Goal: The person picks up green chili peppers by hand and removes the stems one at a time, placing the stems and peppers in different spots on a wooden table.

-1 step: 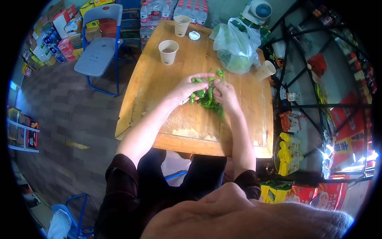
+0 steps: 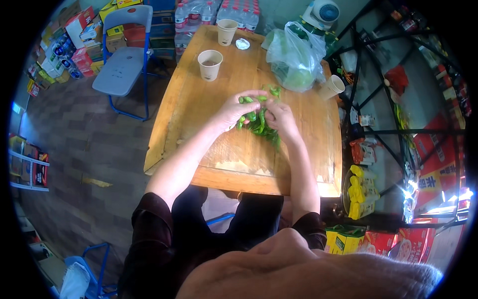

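Over the wooden table, my left hand is closed around several green peppers, some poking out below its fingers. Close beside it, the thumb and fingers of my right hand are pinched together at the end of one pepper that spans the gap between the hands. Exactly what the right fingertips grip is partly hidden. Beneath both hands lies a small heap of green peppers. Another bit of green shows just beyond the right fingers.
Two paper cups, a nearer one and a farther one, stand beyond my hands. A crumpled white wad lies near them. A plastic bag of greens and a tilted cup sit right. A folding chair stands left.
My right hand has shifted very slightly, and the green piece by its fingertips now sits differently, with a pepper showing between the hands. The left hand stays in place.
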Demonstrator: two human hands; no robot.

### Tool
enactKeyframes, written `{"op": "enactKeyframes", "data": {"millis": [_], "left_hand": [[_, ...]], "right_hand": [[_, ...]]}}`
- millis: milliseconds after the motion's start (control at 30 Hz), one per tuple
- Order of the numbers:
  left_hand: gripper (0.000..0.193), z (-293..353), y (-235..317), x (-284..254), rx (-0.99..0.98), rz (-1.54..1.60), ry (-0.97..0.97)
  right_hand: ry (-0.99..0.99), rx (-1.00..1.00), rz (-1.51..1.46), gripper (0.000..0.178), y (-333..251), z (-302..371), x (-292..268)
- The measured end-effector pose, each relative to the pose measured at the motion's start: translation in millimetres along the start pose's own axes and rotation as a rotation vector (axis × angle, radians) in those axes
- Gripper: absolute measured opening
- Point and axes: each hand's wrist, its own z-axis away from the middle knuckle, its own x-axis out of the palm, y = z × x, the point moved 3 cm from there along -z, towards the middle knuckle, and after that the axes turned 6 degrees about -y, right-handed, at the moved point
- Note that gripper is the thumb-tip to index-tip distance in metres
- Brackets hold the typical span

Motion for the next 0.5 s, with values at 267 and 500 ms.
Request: {"op": "enactKeyframes", "data": {"millis": [267, 500], "left_hand": [[0.017, -5.5, -8.3, -10.7, 0.116, -0.209, 0.231], [0.026, -4.7, -16.0, -30.5, -0.084, 0.318, 0.233]], "right_hand": [[0.012, -0.016, 0.433, 0.018, 5.0, -0.9, 15.1], [-0.135, -0.030, -0.018, 0.013, -0.3, 4.4, 17.2]]}}
